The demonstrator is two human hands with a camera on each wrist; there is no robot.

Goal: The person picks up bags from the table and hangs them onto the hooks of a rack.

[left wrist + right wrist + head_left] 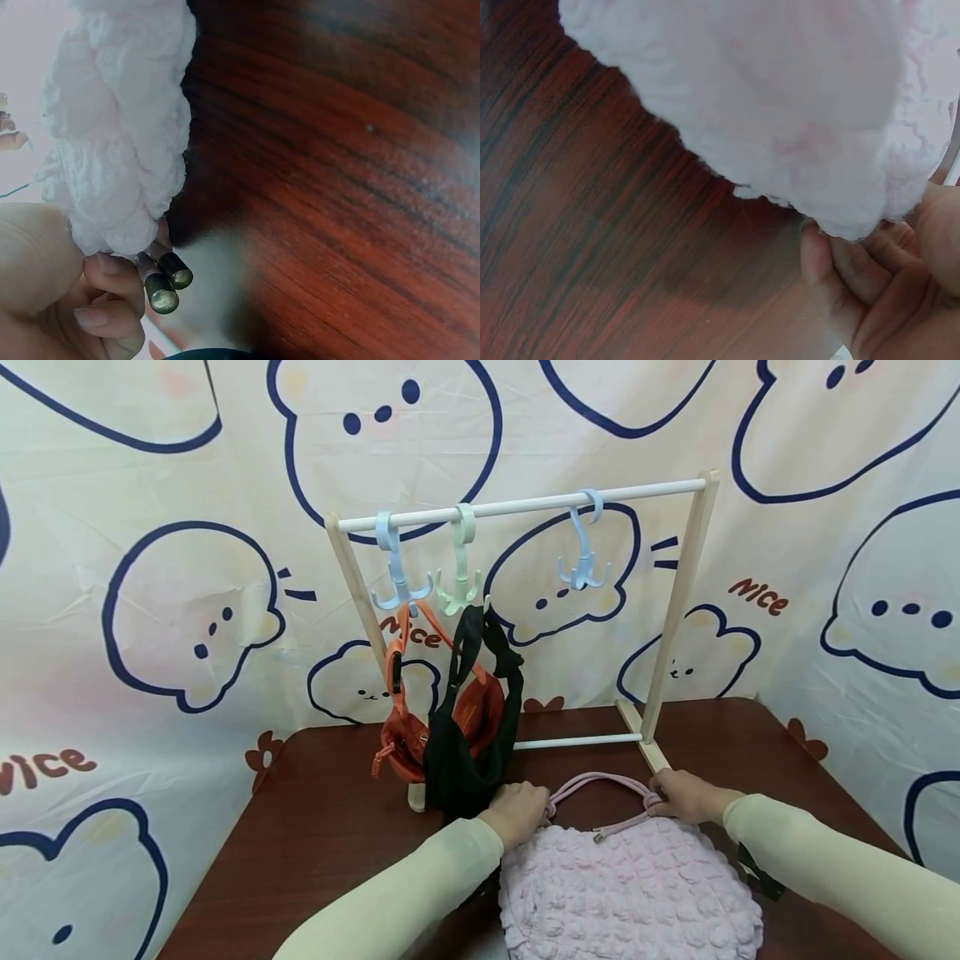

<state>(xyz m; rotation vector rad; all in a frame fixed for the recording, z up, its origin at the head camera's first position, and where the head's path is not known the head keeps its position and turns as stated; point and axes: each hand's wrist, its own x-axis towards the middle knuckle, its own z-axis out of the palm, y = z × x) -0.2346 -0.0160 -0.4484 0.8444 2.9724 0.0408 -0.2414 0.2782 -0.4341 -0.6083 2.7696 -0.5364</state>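
A pale pink puffy handbag (630, 889) with a bubbly texture is at the front of the table, its pink cord handle (596, 777) arching at the top. My left hand (517, 812) grips the bag's upper left corner beside the handle. In the left wrist view, curled fingers (112, 274) pinch the fabric next to two metal-tipped cord ends (163, 296). My right hand (686, 796) holds the upper right corner near the cord knot. Its fingers (855, 274) bend around the fabric edge in the right wrist view.
Behind stands a rack with a white rail (525, 506) and wooden posts (678, 610). Blue hooks (583, 556) and a green hook (461, 564) hang there. An orange bag (405, 739) and a black bag (465, 768) hang at left. The table (300, 835) is dark brown.
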